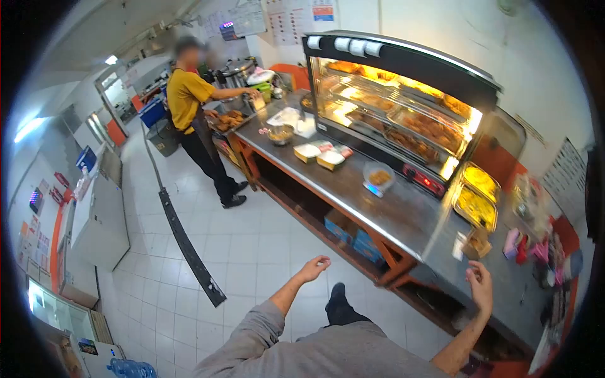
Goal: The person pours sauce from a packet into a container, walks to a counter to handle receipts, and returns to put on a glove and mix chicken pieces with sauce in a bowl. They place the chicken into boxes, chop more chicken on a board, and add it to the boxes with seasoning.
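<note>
My left hand [314, 269] hangs over the tiled floor in front of the counter, its fingers loosely bent with nothing in them. My right hand [481, 285] is above the right part of the counter [409, 223], fingers half curled and apart, apparently holding nothing. Closest to it are a small brown paper bag [479, 244] and a white slip of paper [459, 244]. Just beyond lie two metal trays of yellow food [477, 208]. Farther left on the counter, a bowl of food sits on a kitchen scale [379, 179], near two open food boxes [331, 159].
A lit glass food warmer [391, 107] full of fried food stands at the back of the counter. A co-worker in a yellow shirt [184, 97] reaches over a tray of fried pieces [224, 120]. A dark strip [187, 246] runs along the floor; blue boxes [367, 244] sit under the counter.
</note>
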